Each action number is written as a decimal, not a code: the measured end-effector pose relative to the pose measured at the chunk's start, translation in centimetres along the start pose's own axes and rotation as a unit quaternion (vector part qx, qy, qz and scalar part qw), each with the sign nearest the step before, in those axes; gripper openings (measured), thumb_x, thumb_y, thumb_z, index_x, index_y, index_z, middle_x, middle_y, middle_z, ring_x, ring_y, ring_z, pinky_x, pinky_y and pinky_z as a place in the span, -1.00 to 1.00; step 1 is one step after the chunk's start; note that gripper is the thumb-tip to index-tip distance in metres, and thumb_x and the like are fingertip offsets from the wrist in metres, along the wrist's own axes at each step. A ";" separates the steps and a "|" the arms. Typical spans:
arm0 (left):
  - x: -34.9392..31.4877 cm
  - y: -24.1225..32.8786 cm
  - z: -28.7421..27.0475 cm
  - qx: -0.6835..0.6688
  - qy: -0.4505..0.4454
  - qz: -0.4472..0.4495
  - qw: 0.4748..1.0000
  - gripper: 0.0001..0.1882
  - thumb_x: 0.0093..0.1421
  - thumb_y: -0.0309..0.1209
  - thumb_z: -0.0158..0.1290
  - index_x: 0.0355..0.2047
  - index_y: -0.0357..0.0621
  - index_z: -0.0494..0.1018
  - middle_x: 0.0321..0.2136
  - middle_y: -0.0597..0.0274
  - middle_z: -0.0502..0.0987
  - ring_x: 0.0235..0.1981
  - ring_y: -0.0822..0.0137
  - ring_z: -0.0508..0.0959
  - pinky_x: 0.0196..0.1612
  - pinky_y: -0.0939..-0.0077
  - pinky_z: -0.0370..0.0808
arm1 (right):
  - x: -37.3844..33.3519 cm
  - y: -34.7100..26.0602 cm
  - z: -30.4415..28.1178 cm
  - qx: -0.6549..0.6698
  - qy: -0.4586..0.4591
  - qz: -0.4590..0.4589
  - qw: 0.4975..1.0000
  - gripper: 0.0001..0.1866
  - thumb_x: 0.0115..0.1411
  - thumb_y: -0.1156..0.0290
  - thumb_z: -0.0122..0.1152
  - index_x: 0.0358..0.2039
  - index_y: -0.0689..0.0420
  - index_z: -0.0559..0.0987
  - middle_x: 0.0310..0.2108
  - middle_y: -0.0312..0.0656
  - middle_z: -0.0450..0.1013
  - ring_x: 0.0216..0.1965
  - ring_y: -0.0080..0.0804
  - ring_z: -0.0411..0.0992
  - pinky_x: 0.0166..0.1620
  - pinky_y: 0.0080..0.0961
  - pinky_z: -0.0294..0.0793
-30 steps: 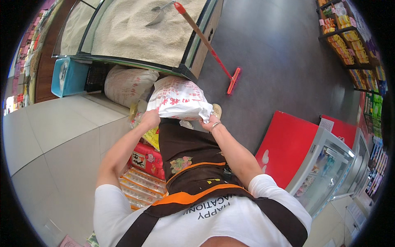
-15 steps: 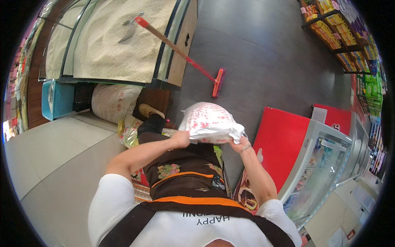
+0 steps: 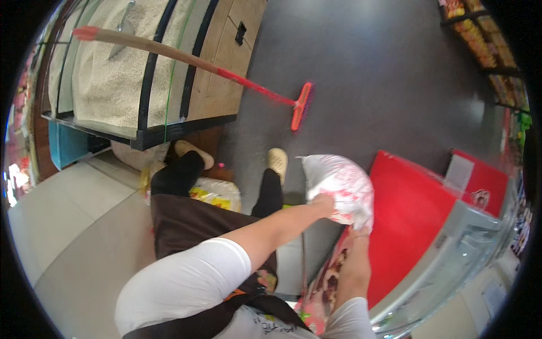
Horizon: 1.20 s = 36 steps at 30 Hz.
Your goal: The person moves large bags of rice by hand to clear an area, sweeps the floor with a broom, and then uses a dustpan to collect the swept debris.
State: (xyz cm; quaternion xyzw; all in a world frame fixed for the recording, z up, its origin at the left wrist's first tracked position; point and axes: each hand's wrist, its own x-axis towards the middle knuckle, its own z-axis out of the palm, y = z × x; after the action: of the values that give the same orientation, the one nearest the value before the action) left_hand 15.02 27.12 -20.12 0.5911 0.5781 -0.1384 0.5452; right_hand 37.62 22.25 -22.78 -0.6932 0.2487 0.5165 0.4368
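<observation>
A white woven sack (image 3: 337,179) with red print hangs from both my hands, just beside the red side of a chest freezer. My left hand (image 3: 324,205) grips its near edge, the arm reaching across my body. Close by, my right hand (image 3: 360,230) is closed on the sack's gathered corner. Some of the fingers are hidden behind the fabric and slightly blurred. The sack looks bulging and full; what is inside cannot be seen.
A red and grey glass-topped freezer (image 3: 418,220) stands at the right. A broom (image 3: 248,83) leans on a bin of rice (image 3: 107,85) at the left, its head on the dark floor. Below the bin is a blue container (image 3: 68,141). A plastic-wrapped package (image 3: 217,193) lies by my feet.
My hands have carried the sack to the right, from in front of me to beside the freezer. My body has turned, and both feet now show.
</observation>
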 end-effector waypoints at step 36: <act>-23.2 -64.8 -13.5 -0.454 0.458 -0.367 0.671 -0.69 0.10 -0.34 -0.11 -0.15 -0.13 0.37 -0.11 -0.05 0.40 -0.13 -0.06 0.42 -0.07 0.23 0.37 | -56.7 47.2 44.8 -0.603 -0.482 -0.636 -0.005 -0.18 -0.15 0.45 0.27 0.13 0.29 0.10 0.18 0.13 -0.05 0.22 0.16 -0.15 0.19 -0.04 -0.10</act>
State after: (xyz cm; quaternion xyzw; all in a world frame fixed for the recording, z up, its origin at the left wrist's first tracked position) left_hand -52.10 8.59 -28.17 0.0008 0.9170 0.2402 0.3183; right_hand -41.71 31.46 9.83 0.1691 0.9641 -0.2030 -0.0282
